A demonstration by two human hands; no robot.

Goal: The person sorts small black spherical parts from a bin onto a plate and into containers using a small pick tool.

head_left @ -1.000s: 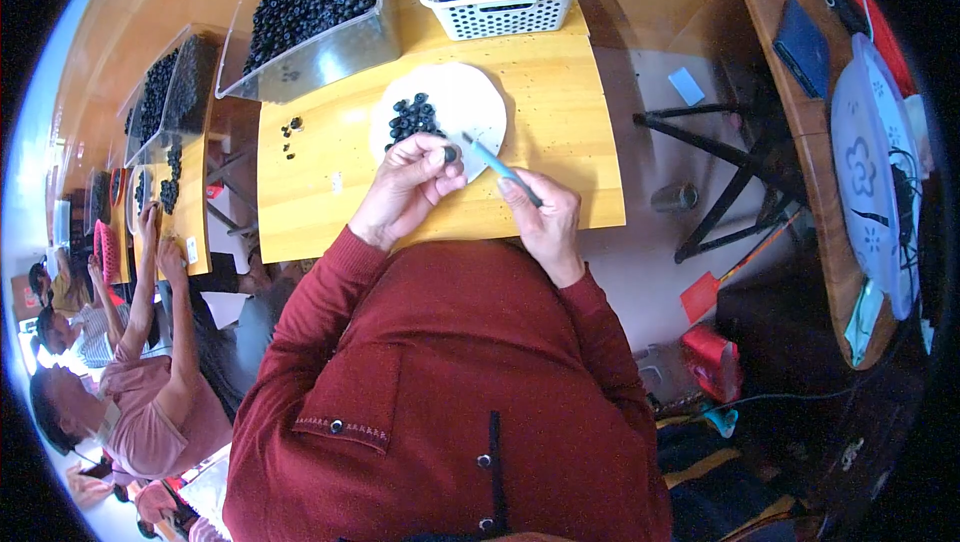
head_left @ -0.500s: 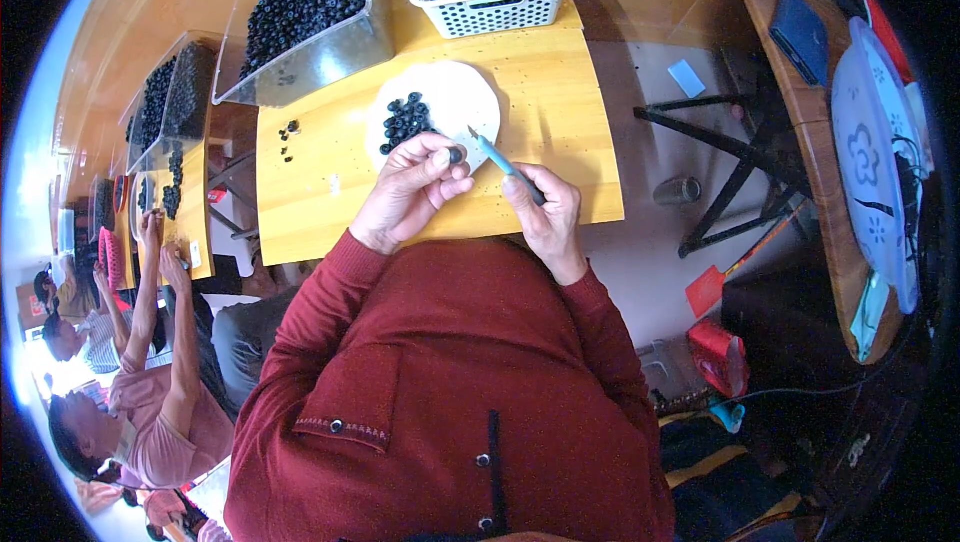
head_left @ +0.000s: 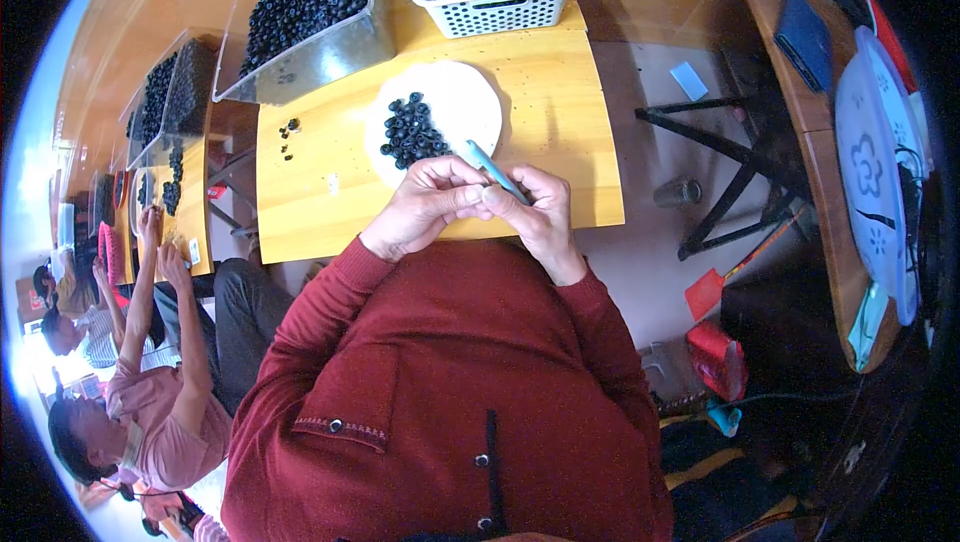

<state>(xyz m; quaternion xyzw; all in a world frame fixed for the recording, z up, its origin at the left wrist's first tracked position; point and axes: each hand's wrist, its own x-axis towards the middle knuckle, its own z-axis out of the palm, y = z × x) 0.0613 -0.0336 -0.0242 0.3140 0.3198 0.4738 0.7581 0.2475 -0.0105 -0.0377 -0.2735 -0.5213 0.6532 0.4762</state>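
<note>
My left hand (head_left: 432, 207) is closed, thumb against fingertips, just past the near rim of the white plate (head_left: 468, 102). Half a second ago a blueberry showed in that pinch; now the fingers cover it. My right hand (head_left: 540, 217) grips a slim teal pen-like tool (head_left: 485, 159), its upper end pointing up and left over the plate. The fingertips of both hands meet at the tool's lower part, so whatever is between them is hidden. On the plate's left side lies a group of dark blueberries (head_left: 410, 132).
Behind the plate stand a clear bin (head_left: 320, 67) and a white perforated basket (head_left: 500, 14), both full of blueberries. Dark bits (head_left: 288, 132) lie on the wooden table (head_left: 320, 222). Left, a co-worker (head_left: 165, 412) works at another table. A side table (head_left: 820, 132) holds a blue-white tray (head_left: 865, 162).
My hands have come together at the plate's near edge. The left hand has turned, hiding the blueberry. The teal tool has shifted slightly toward me, and more of the berries on the plate show.
</note>
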